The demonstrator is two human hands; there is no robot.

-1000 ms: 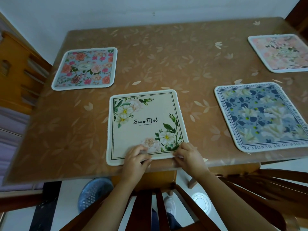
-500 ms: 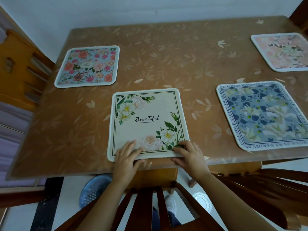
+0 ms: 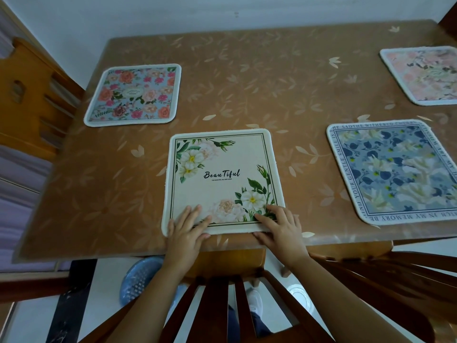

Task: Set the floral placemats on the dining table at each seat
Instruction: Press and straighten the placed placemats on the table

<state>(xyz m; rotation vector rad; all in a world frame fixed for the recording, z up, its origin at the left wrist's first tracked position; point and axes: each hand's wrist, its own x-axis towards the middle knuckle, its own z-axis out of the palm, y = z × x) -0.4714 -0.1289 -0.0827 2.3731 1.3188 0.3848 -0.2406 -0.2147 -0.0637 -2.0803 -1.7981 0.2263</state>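
4 floral placemats lie flat on the dining table; the cream placemat sits at 6 o'clock, above a chair back; the left hand and right hand press its near border with fingers flat, gripping nothing; a rose placemat lies at 10 o'clock, a pale pink placemat at 2, a blue placemat at 3; the task looks nearly done, with only squaring this last mat seemingly left
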